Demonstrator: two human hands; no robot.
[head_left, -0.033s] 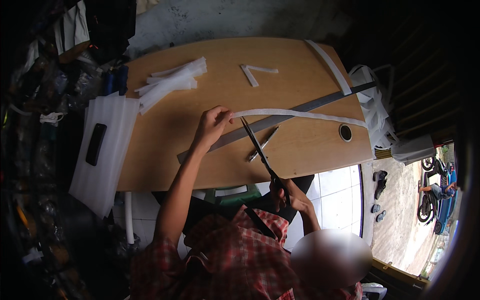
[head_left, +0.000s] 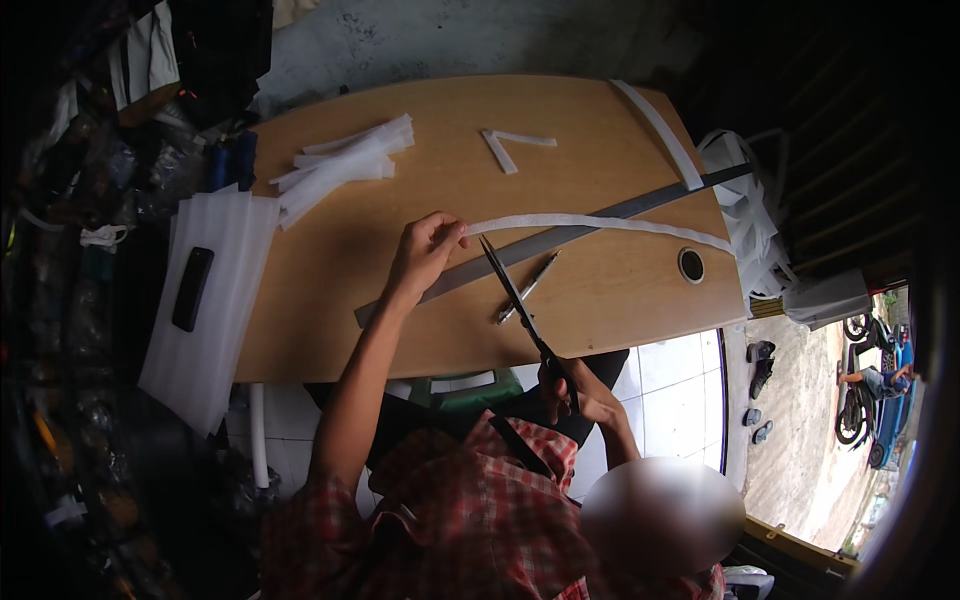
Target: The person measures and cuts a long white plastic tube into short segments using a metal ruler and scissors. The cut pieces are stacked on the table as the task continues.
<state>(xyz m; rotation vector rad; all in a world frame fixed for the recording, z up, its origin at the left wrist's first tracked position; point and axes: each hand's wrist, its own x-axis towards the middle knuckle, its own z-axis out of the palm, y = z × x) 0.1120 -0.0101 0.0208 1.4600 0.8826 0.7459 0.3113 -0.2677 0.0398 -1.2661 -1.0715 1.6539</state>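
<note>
My left hand [head_left: 425,252] pinches the left end of a long, narrow white foam-like strip [head_left: 565,220] above the table. The strip arches rightward to the table's right edge. In my right hand [head_left: 592,394], close to my lap, is a pair of long dark scissors [head_left: 516,298]. Their tips point up and away, just below the strip near my left fingertips, with the blades slightly parted. A long grey metal ruler [head_left: 450,283] lies slantwise under the strip. Beside the scissors rests a pen [head_left: 542,275].
The wooden table [head_left: 450,120] carries a pile of short white strips [head_left: 345,165], two small strips [head_left: 525,138] and a strip [head_left: 655,128] at far right. A black phone [head_left: 192,290] sits on white sheets [head_left: 225,330]. Tangled strips [head_left: 755,225] hang off the right edge.
The strip has shifted very slightly over the ruler, and the scissor tips have edged a little left. Both hands are otherwise in the same place.
</note>
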